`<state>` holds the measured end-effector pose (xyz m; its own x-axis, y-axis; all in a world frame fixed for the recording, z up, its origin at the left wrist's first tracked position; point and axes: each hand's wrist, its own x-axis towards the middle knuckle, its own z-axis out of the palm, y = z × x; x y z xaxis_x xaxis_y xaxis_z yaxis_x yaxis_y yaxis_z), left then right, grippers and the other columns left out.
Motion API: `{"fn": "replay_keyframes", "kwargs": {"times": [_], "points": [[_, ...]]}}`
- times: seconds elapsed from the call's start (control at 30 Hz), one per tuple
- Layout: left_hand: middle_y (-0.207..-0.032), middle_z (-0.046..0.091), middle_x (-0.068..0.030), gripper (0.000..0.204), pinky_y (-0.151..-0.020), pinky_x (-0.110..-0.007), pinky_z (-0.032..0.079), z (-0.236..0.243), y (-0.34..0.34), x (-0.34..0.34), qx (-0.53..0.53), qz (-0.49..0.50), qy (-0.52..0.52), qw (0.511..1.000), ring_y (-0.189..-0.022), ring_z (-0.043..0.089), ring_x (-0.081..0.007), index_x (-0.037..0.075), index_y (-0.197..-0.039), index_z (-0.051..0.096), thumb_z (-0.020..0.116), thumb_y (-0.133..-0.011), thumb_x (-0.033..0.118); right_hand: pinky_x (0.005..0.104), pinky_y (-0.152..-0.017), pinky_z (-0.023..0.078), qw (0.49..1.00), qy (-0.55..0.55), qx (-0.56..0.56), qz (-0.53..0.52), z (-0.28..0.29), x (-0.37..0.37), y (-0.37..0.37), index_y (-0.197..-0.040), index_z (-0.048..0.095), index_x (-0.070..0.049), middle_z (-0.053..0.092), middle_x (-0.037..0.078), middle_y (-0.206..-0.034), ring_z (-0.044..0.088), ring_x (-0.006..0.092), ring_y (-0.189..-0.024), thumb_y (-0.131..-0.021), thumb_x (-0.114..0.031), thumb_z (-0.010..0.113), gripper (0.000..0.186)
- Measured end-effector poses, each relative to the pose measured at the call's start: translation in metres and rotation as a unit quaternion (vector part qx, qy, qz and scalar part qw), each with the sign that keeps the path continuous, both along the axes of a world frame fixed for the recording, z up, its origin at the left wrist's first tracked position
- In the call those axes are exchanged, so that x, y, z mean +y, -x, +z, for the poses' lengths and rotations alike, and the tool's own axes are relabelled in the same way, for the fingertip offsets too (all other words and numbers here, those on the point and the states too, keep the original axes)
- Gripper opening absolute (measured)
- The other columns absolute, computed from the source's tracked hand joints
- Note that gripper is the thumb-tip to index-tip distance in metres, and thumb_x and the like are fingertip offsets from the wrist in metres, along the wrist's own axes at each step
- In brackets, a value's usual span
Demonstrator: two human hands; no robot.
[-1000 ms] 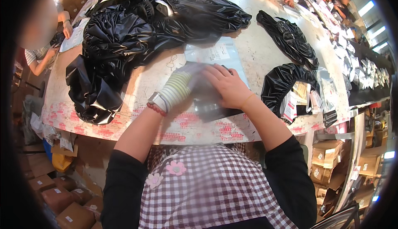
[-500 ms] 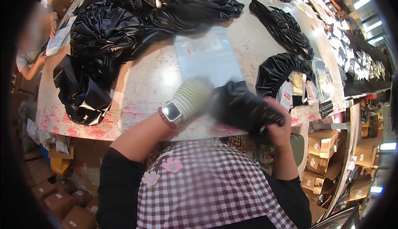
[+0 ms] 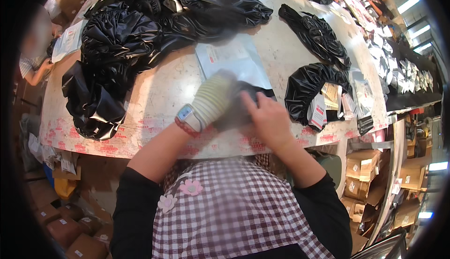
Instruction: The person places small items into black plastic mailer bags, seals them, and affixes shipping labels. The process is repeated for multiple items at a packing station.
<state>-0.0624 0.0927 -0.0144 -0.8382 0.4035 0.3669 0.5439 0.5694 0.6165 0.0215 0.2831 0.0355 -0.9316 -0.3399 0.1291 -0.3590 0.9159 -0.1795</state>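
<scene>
My left hand (image 3: pixel 212 97), in a pale ribbed glove with a watch at the wrist, is over the near end of a pale plastic bag (image 3: pixel 232 55). Its fingers are smeared by motion. Directly beside it, a folded black glossy fabric piece (image 3: pixel 234 111) is blurred under both hands, at the bag's near edge. Whether the fabric is inside the bag I cannot tell. My bare right hand (image 3: pixel 271 118) is over the fabric's right side, its fingers stretched forward and apart, touching or just above it.
A big heap of black glossy covers (image 3: pixel 126 34) fills the table's left and back. More black bundles (image 3: pixel 318 39) and a gathered black cover (image 3: pixel 302 88) with paper cards (image 3: pixel 318 111) stand at right. Another person's hand (image 3: pixel 46 65) is at the far left. Cardboard boxes (image 3: pixel 361 163) are stacked below right.
My right hand has let go of the black fabric's right end and moved left, close to my left hand. The fabric has shifted left and now lies folded shorter.
</scene>
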Motion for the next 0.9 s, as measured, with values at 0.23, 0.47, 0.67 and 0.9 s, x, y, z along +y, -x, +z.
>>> {"fn": "replay_keyframes", "kwargs": {"times": [0.23,0.47,0.67,0.9], "points": [[-0.106,0.065,-0.0239,0.025,-0.08,-0.051,0.054,0.018,-0.037,-0.008,-0.087,0.106,0.134,0.981,-0.094,0.066,-0.0451,0.003,-0.116,0.055,0.064,-0.095,0.013,0.0493,-0.081,0.055,0.996,0.009,-0.043,-0.084,-0.025,-0.016,0.027,-0.145,0.045,-0.001,0.063,0.018,-0.107,0.066,0.0392,-0.096,-0.075,-0.009,0.071,0.075],[-0.083,0.068,-0.021,0.008,-0.071,-0.046,0.053,-0.009,-0.037,-0.022,-0.171,0.087,-0.029,0.981,-0.081,0.07,-0.0375,0.003,-0.103,0.056,0.059,-0.095,0.004,0.0497,-0.074,0.053,0.985,0.068,0.126,-0.094,-0.049,-0.023,0.055,-0.1,0.063,-0.002,0.063,0.02,-0.093,0.063,0.04,-0.085,-0.076,-0.004,0.065,0.024],[-0.083,0.066,-0.0082,0.008,-0.074,-0.032,0.053,-0.048,-0.065,-0.047,-0.246,0.002,-0.122,0.962,-0.08,0.063,-0.0139,0.001,-0.103,0.058,0.058,-0.095,0.0,0.052,-0.086,0.052,0.999,-0.002,-0.004,-0.04,-0.083,-0.057,0.043,-0.1,0.071,-0.002,0.072,0.023,-0.102,0.067,0.0382,-0.096,-0.083,-0.018,0.062,0.025],[-0.084,0.06,-0.0013,0.005,-0.075,-0.028,0.052,-0.045,-0.064,-0.046,-0.272,0.004,-0.184,0.944,-0.081,0.06,-0.0096,0.002,-0.1,0.058,0.058,-0.096,-0.001,0.0523,-0.1,0.047,0.969,-0.088,-0.229,0.005,-0.047,-0.038,0.038,-0.112,0.069,0.004,0.069,0.025,-0.113,0.062,0.0452,-0.111,-0.091,-0.015,0.057,0.03]]}}
